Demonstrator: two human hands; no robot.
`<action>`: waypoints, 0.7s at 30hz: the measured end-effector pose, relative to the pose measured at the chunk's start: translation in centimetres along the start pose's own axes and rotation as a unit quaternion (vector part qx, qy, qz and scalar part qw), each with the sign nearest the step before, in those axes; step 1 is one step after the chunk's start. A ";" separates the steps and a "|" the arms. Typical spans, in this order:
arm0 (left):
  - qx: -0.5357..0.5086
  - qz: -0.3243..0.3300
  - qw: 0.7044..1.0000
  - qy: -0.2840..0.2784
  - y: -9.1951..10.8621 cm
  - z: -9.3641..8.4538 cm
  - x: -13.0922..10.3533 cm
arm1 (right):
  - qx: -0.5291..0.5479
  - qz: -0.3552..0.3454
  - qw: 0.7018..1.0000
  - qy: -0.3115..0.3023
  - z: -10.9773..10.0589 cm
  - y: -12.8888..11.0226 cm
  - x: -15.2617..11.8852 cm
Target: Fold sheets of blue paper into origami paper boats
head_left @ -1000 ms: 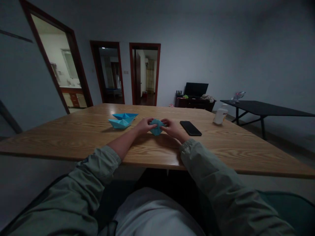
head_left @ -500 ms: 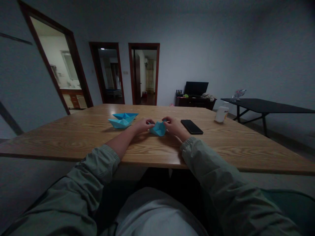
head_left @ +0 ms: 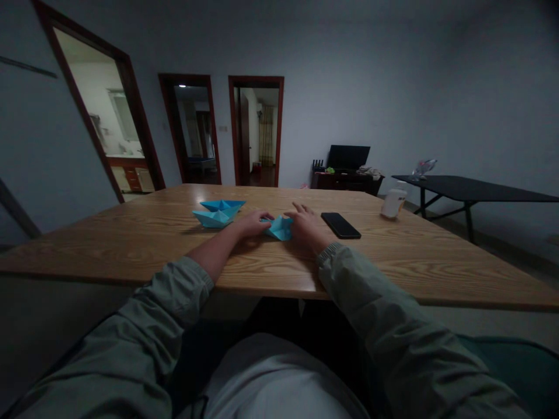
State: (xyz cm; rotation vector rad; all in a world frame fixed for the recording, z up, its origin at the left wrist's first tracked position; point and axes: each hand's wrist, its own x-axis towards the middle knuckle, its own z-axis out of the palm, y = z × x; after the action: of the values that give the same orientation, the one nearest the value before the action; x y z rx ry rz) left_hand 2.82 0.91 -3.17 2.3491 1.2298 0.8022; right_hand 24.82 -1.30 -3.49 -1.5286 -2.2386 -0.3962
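Hands [head_left: 279, 226] at blue paper [head_left: 280, 228], clear of table's near edge [head_left: 279, 292].

Counter [head_left: 174, 256]: light brown, with darker wavy wood-grain lines; smartphone [head_left: 341, 225] on it, black. Folded paper boats: front one [head_left: 216, 217] light blue, rear one [head_left: 225, 205] deeper blue; folded paper [head_left: 280, 228] between the hands, light blue. Jacket sleeves [head_left: 371, 288] grey-green; door frames [head_left: 233, 134] reddish brown.

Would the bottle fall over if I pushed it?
The bottle might tip if pushed high up, since it stands upright and looks taller than wide. Its cloudy, see-through sides look like plastic, so it is probably fairly stiff. On its side, its rounded body could roll.
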 end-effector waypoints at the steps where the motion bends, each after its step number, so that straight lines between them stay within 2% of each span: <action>1: -0.005 0.000 1.000 0.005 0.2 0.1 0.0 | -0.013 -0.003 1.000 0.004 0.1 -0.3 0.0; 4: -0.033 -0.001 0.999 0.023 0.4 0.3 -0.1 | -0.016 -0.010 1.000 0.010 0.9 -0.6 0.4; 10: -0.072 -0.011 0.996 0.056 -0.4 0.3 0.1 | 0.069 -0.021 0.997 0.036 1.4 0.4 0.7; 12: -0.080 -0.020 0.996 0.044 -0.8 0.1 0.2 | 0.083 -0.035 0.995 0.031 1.1 0.9 0.5; 15: -0.136 -0.068 0.988 0.001 -1.0 -0.1 0.3 | 0.091 -0.051 0.994 0.041 0.7 1.2 0.1; 17: -0.219 -0.115 0.969 -0.009 -0.7 -0.1 0.2 | 0.092 -0.061 0.991 0.072 0.4 1.1 0.1; 21: -0.383 -0.185 0.905 0.007 0.5 0.0 -0.2 | 0.076 -0.089 0.981 0.153 -0.5 -0.1 0.0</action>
State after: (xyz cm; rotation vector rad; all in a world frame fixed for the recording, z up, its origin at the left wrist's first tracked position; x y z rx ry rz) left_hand 3.05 0.43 -2.94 1.4298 1.0510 0.9442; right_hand 24.80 -1.54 -3.04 -1.1113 -2.1119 -0.4651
